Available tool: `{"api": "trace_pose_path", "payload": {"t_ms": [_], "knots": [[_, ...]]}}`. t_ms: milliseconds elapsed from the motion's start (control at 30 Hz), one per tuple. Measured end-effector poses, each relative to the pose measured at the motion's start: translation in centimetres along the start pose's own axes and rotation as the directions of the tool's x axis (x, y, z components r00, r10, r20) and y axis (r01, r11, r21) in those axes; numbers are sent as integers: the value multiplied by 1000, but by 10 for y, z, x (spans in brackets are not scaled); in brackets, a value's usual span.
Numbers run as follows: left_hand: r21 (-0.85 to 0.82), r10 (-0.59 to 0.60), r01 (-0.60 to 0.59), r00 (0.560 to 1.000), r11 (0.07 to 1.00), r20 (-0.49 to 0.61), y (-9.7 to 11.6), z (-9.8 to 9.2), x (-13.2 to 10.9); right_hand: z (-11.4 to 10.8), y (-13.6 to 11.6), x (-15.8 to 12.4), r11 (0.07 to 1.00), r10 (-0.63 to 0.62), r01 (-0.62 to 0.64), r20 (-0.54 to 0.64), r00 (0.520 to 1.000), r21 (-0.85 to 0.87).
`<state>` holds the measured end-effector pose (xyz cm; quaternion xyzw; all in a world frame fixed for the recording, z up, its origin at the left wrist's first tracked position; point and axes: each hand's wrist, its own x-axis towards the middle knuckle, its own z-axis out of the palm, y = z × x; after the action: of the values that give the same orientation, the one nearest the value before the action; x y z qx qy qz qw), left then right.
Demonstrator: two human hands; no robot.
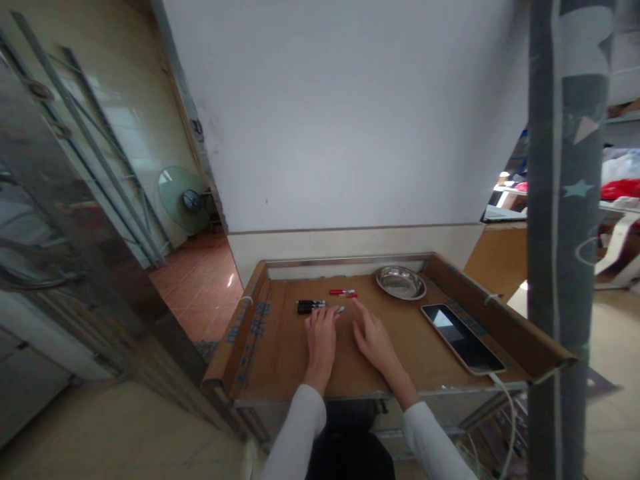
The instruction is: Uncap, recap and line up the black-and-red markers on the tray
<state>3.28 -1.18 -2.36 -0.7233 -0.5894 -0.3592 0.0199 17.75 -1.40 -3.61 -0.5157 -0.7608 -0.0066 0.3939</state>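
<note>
My left hand (321, 333) is closed low over the cardboard, fingers bent together. A small silver-tipped piece (341, 309) pokes out at its fingertips; the rest of it is hidden. Just beyond those fingers lie several short black sticks with silver ends (310, 307), side by side. My right hand (375, 339) rests to the right, thumb and fingers apart, holding nothing. Its index fingertip is close to a small red piece (352, 295). Beside that piece lies a slim red stick with a silver end (340, 291).
A round steel dish (401, 283) stands at the back right of the cardboard-lined tray table (285, 367). In front of it lies a tablet (463, 339) with a white cable (511, 413) hanging off the front edge. Raised cardboard sides (500, 313) border the surface. A white wall (350, 120) rises behind.
</note>
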Motion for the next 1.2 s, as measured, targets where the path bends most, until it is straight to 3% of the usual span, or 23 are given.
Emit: {"api": "trace_pose_path", "payload": {"t_ms": [167,300,433,500,600,767,1000,1200], "knots": [[78,-215,220,974,972,-75,-18,6,-6,9,12,14,972,86,-81,17,996,-222],[-42,-225,221,969,974,-100,-26,24,3,10,17,29,909,194,-158,55,980,-385],[-113,-247,232,959,966,-141,-26,37,11,11,19,38,882,225,-169,79,971,-440],[-87,-197,187,974,978,-116,-22,38,10,12,20,39,876,234,-168,94,968,-452],[-30,-32,32,999,999,0,-12,38,8,12,20,39,876,234,-164,104,967,-454],[25,95,-99,990,995,109,8,48,15,12,21,38,877,211,-154,76,974,-455],[100,101,-109,992,989,79,12,67,45,12,21,39,876,227,-179,57,972,-447],[132,98,-107,993,985,71,6,70,53,9,20,38,877,229,-178,60,972,-447]]}}
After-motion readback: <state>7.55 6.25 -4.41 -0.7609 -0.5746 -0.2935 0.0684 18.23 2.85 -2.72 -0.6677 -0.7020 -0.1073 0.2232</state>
